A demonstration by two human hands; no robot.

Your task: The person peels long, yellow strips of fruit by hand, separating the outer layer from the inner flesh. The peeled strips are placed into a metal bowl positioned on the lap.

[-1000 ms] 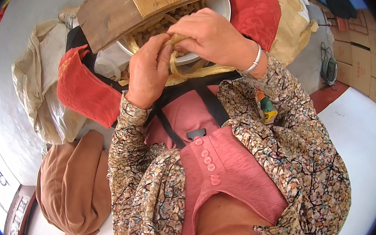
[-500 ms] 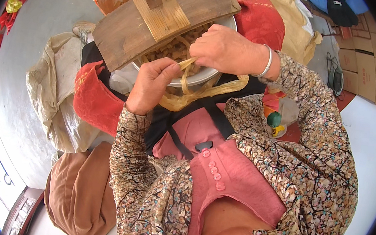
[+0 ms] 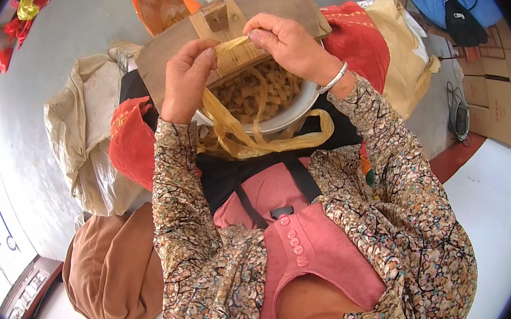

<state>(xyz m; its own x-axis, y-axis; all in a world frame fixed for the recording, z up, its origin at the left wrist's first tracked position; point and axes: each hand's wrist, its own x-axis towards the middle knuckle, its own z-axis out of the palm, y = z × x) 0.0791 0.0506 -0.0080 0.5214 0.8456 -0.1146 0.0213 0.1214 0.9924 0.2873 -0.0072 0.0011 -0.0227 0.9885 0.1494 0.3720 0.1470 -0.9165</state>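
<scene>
Between my two hands a flat yellowish-tan strip (image 3: 232,46) is stretched over the wooden board. My left hand (image 3: 188,81) pinches one end, and my right hand (image 3: 295,48), with a silvery bangle at its wrist, pinches the other. The board (image 3: 162,65) lies tilted across a pale metal basin (image 3: 297,117), covering its far part. Short tan folded or knotted pieces (image 3: 247,93) fill the basin below it. More long yellowish strips (image 3: 233,137) hang in loops over the near rim, beneath my hands. The strip's material I cannot make out.
Red cloths (image 3: 132,143) flank the basin on both sides. A pale sack (image 3: 88,123) lies at the left, and a tan sack (image 3: 401,47) at the right. Behind the board sits an orange container (image 3: 157,3). Cardboard boxes (image 3: 499,92) are stacked far right.
Both hands have lifted away from the near rim, up over the board, with the strip between them. The loose strips and the pieces in the basin now show more fully.
</scene>
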